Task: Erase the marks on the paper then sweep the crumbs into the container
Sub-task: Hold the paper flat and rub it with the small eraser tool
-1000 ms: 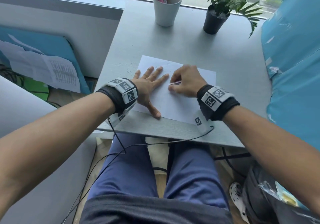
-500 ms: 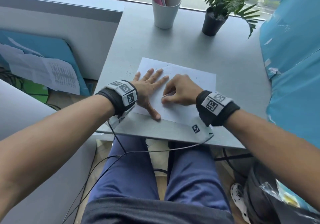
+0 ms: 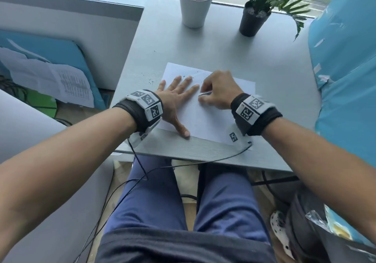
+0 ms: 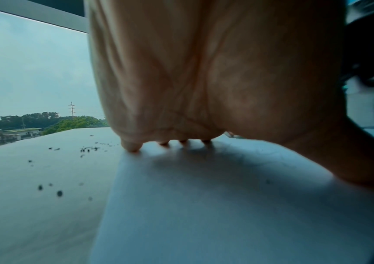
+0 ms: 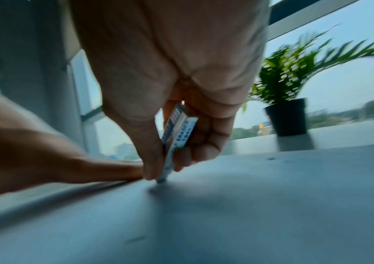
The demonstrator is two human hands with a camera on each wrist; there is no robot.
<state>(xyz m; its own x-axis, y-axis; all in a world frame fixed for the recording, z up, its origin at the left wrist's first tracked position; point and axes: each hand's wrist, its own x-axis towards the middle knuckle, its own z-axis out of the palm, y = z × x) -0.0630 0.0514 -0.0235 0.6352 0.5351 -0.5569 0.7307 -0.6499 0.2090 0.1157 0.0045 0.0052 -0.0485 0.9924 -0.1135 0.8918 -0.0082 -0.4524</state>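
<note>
Right hand [image 5: 172, 114] pinches the small sleeved eraser with blue print [image 5: 177, 141] between thumb and curled fingers, its bare tip pressed onto the white sheet of paper [image 3: 205, 116] near the upper middle of the page. My left hand [image 3: 175, 102] lies flat and spread on the sheet's left part, holding nothing, thumb at the near edge, fingertips [image 4: 131, 146] pressing at the sheet's left edge. I judge the rubbing is in hand, and to do it well I want short strokes running away from the pinning hand, so the paper pulls taut rather than buckling. I would keep the eraser steep, as it is, so the tip does the work and not the sleeve, and press only lightly close to the edges. Dark eraser crumbs [image 4: 89, 149] lie scattered on the grey desk top [image 3: 203, 45] just left of the sheet; I would leave them until the marks are gone, then gather them in one pass.

What I cannot make out: the marks themselves, since the right hand covers that spot and the wrist view is smeared. No container for crumbs is plainly in view; the white cup of pens [image 3: 194, 8] and the black potted fern [image 3: 252, 20] at the far edge are all I see. The sheet's near right corner sits under my right wristband
</note>
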